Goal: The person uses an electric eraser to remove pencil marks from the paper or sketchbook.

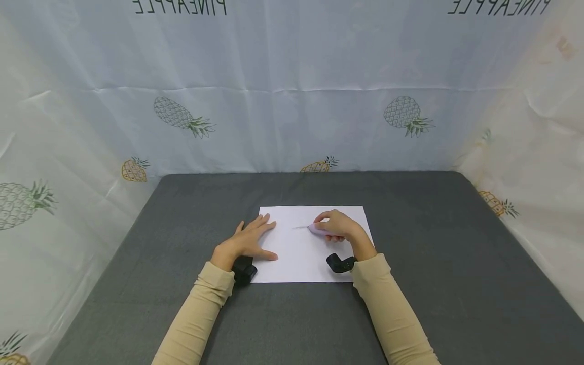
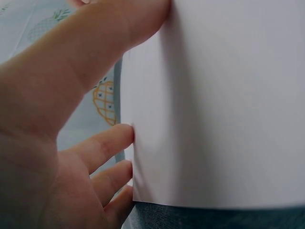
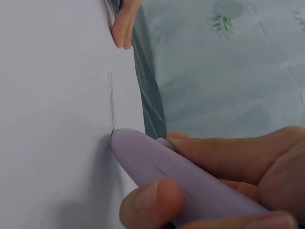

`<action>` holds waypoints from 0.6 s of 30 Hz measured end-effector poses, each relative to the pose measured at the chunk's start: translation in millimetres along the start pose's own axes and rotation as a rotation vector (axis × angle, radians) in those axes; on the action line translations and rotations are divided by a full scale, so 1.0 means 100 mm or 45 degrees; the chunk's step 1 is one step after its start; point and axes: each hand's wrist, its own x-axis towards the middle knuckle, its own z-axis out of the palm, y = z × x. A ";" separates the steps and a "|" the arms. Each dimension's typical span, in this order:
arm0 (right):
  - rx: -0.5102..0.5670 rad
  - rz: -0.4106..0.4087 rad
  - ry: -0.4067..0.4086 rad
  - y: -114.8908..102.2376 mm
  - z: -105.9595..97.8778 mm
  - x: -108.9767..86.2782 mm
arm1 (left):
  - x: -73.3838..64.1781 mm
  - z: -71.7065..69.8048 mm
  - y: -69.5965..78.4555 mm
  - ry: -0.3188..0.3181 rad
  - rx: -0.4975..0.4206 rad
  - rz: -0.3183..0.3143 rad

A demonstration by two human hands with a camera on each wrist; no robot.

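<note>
A white sheet of paper (image 1: 296,258) lies flat on the dark table. My left hand (image 1: 246,241) rests on its left edge with the fingers spread. In the left wrist view, the thumb reaches onto the paper and other fingers (image 2: 107,145) touch along its edge. My right hand (image 1: 342,226) grips a lavender utility knife (image 3: 157,162) with a small slider on its side, where the thumb or a finger presses. Its tapered tip touches the paper. Thin dark lines (image 3: 112,98) run from the tip towards the left hand; whether they are cuts or marks I cannot tell.
The dark grey table (image 1: 433,243) stretches out on both sides of the paper. A white curtain (image 1: 292,126) printed with pineapples hangs behind and beside it. Black wrist cameras, one a curved black piece (image 1: 339,263), sit close to both wrists.
</note>
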 end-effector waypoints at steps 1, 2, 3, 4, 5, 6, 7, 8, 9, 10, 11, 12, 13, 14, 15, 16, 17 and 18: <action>-0.008 0.003 0.004 0.00 0.00 -0.01 | 0.00 0.00 0.00 -0.002 0.000 -0.002; -0.018 0.004 0.007 -0.01 0.00 -0.01 | -0.01 -0.01 0.00 -0.005 -0.003 -0.004; -0.024 0.009 0.010 -0.01 0.00 -0.02 | -0.01 -0.01 0.01 -0.008 -0.007 -0.006; -0.026 0.011 0.016 -0.01 0.00 -0.02 | -0.01 -0.01 0.01 -0.011 -0.008 -0.008; -0.029 0.012 0.026 -0.01 0.00 -0.02 | -0.01 -0.01 0.01 -0.013 -0.009 -0.010; -0.025 0.015 0.034 -0.01 0.01 -0.02 | -0.01 -0.01 0.01 -0.013 -0.007 -0.011; -0.025 0.015 0.043 -0.01 0.01 -0.01 | -0.01 -0.01 0.02 -0.014 -0.009 -0.014; -0.028 0.011 0.050 -0.02 0.02 -0.01 | 0.00 -0.01 0.01 -0.012 -0.010 -0.013; -0.029 0.007 0.053 -0.02 0.02 0.00 | 0.00 -0.01 0.01 -0.011 -0.010 -0.014; -0.031 0.010 0.055 -0.02 0.02 0.00 | 0.00 -0.01 0.01 -0.010 -0.012 -0.015; -0.037 0.013 0.053 -0.02 0.02 0.00 | 0.00 -0.01 0.01 -0.010 -0.014 -0.016; -0.035 0.024 0.052 -0.03 0.02 0.00 | 0.00 -0.01 0.01 -0.010 -0.012 -0.016; -0.042 0.028 0.049 -0.03 0.01 -0.01 | 0.00 -0.01 0.01 -0.012 -0.015 -0.017; -0.040 0.030 0.047 -0.03 0.01 -0.01 | 0.00 -0.01 0.01 -0.012 -0.015 -0.017; -0.036 0.027 0.046 -0.03 0.01 -0.01 | 0.00 0.00 0.01 -0.013 -0.015 -0.017; -0.029 0.023 0.048 -0.03 0.01 -0.01 | 0.00 0.00 0.01 -0.013 -0.014 -0.018; -0.028 0.012 0.050 -0.03 0.02 -0.01 | 0.00 0.00 0.01 -0.013 -0.012 -0.019; -0.024 0.010 0.051 -0.03 0.03 -0.01 | 0.00 0.00 0.01 -0.012 -0.009 -0.018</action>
